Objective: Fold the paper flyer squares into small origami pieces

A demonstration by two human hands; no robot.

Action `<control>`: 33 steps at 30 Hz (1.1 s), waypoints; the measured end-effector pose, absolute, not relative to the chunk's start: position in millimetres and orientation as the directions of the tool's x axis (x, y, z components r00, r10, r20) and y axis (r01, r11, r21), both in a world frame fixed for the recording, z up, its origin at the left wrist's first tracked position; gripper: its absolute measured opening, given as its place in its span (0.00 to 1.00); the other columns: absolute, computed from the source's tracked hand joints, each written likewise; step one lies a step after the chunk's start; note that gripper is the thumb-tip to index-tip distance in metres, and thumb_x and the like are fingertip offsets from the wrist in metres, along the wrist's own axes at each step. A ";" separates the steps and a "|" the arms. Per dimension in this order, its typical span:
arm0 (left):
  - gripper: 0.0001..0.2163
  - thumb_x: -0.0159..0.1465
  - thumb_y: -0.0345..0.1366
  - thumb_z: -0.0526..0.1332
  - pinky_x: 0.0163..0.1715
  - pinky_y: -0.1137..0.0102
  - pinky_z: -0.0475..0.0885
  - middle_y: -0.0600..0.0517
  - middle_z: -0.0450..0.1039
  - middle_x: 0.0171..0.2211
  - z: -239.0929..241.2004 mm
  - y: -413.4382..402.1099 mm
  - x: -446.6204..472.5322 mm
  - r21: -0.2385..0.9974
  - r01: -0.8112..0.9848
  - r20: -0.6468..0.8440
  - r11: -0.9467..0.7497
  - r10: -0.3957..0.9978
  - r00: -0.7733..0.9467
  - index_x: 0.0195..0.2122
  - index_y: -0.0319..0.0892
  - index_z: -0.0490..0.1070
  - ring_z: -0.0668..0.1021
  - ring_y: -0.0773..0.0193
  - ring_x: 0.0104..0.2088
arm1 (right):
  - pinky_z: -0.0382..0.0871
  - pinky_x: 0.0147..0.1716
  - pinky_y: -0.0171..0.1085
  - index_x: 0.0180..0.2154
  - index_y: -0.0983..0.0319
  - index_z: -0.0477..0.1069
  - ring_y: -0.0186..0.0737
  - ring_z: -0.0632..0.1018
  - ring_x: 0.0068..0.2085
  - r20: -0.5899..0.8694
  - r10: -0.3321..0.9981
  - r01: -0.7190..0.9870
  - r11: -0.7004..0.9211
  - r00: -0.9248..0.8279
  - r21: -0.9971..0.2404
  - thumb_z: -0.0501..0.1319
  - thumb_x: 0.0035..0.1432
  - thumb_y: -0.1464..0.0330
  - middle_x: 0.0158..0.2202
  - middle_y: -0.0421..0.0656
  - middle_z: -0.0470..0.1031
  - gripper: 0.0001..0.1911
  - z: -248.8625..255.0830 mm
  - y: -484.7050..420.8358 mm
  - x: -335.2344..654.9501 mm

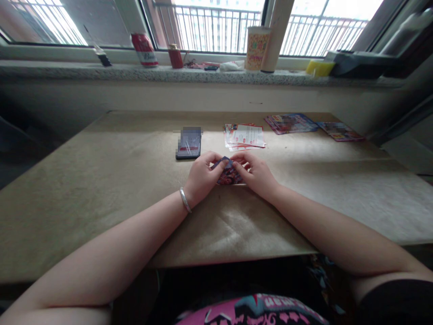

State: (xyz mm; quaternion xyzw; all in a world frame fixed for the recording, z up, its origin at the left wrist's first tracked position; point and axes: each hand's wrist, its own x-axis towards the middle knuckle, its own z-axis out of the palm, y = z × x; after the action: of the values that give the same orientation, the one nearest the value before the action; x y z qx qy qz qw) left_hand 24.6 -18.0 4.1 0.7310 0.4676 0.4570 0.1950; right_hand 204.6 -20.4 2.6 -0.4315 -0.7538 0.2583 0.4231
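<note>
At the middle of the table, both hands pinch a small piece of folded printed paper [230, 176], dark with red and purple art. A bluish pointed flap shows at its top, between the thumbs. My left hand [204, 174], with a silver bangle at the wrist, holds its left side. My right hand [254, 174] grips the right side, thumb pressed near the flap. The fingers behind the paper are partly hidden. Just beyond my left hand lies a dark phone [189, 143]. A loose stack of white cards with red print [245, 136] lies beyond my right hand.
Colourful printed packets lie at the table's back right, in one pile [291, 123] and another [341, 131]. On the stone windowsill [209, 77] stand a red can [145, 50], a red bottle [175, 56], a patterned cup [257, 48] and a yellow sponge-like block [320, 68].
</note>
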 end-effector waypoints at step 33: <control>0.16 0.68 0.40 0.54 0.59 0.52 0.61 0.44 0.64 0.60 -15.0 -4.8 19.5 0.127 0.760 0.365 -0.637 0.743 0.561 0.54 0.45 0.71 0.67 0.48 0.58 | 0.67 0.36 0.35 0.31 0.61 0.77 0.38 0.77 0.35 0.096 0.993 0.692 0.114 -0.065 -0.713 0.62 0.54 0.64 0.32 0.43 0.80 0.09 -15.1 72.8 192.5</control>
State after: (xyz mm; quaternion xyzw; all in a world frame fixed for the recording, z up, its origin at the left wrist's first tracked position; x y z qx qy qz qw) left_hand 19.5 -4.8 -15.0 0.8832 0.4255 0.1958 -0.0225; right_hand 192.5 72.8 -15.1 -0.6157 -0.6844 0.2529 0.2976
